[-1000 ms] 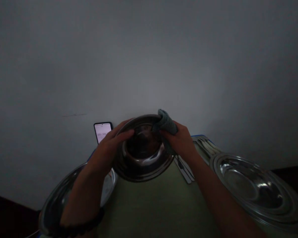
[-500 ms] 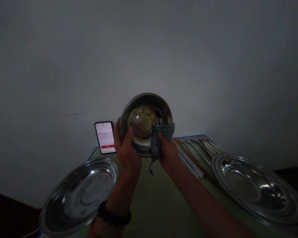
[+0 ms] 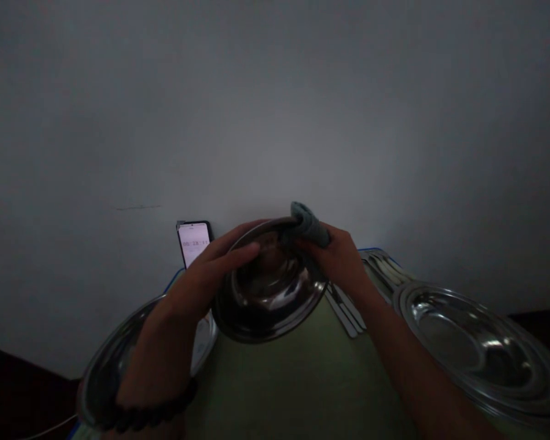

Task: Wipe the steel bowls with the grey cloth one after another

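Observation:
A shiny metal bowl (image 3: 270, 305) is held tilted above the green tabletop in front of me. My left hand (image 3: 211, 263) grips its left side, the thumb lying across the face turned to me and the other fingers mostly behind the rim. My right hand (image 3: 341, 250) is closed on a folded grey-green cloth (image 3: 307, 223), which is pressed over the bowl's upper right rim. Dim light and blur hide the right fingertips.
A large metal basin (image 3: 101, 373) stands at left, partly behind my left forearm. Stacked metal plates (image 3: 467, 342) lie at right, beside several pieces of cutlery (image 3: 348, 315). A phone (image 3: 193, 241) leans against the grey wall (image 3: 275, 110) behind the green table (image 3: 275, 385).
The bowl has tipped and come lower and nearer. My right hand has moved the cloth from its lower right side to the upper right rim, and my left forearm has swung left.

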Motion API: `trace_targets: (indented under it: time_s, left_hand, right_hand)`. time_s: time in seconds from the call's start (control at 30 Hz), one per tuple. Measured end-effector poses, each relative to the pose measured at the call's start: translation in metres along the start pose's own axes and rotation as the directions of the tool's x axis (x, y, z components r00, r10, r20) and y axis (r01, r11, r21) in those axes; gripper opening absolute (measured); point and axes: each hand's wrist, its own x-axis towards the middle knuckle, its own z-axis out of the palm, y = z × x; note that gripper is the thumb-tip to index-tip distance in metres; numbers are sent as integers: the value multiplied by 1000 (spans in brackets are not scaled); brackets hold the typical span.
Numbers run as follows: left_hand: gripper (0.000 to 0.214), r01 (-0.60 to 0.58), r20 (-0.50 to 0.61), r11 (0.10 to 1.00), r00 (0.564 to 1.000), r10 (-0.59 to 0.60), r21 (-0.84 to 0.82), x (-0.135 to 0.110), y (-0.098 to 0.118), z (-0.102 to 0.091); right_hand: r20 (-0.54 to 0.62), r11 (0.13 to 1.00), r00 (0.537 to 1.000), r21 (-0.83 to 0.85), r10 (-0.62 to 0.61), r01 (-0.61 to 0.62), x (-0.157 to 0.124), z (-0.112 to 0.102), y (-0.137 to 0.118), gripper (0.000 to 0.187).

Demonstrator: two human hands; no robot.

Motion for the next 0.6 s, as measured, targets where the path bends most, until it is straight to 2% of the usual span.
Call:
trace_targets:
  time_s: [0.1,0.2,0.27,0.33,0.4,0.47,0.5,0.53,0.6]
  left_hand:
    - [29,-99,-42,994,994,100,37,3,-1,5]
    - [26,-229,-195,973,955,226,4,10,-1,12]
    - [23,-359,-380,932,869,316,-44,16,-5,22]
    - [20,-491,-549,871,737,395,-32,21,-15,33]
    - [25,-577,-617,815,626,477,45,26,-29,43]
    - [32,-594,-641,796,566,518,119,30,-43,47]
    - [35,-574,-655,812,574,491,105,32,-48,47]
    - [37,-533,-668,844,610,427,53,33,-52,44]
    - [39,-409,-655,906,715,245,-107,36,-54,35]
  right_hand:
    - [-111,996,991,71,68,-61,-1,5,3,26]
    - [-215,923,939,335,268,-187,-3,19,11,35]
    - [-219,776,874,583,435,-240,-6,32,13,37]
    - [-137,575,817,774,561,-265,-10,47,10,33]
    - [-27,414,773,856,634,-310,-16,58,6,26]
    - [51,328,731,871,680,-366,-19,64,2,19]
    - [66,313,714,868,697,-385,-19,65,2,17]
    - [68,309,702,864,709,-397,-19,65,2,17]
    - [48,321,684,858,728,-401,-17,62,3,17]
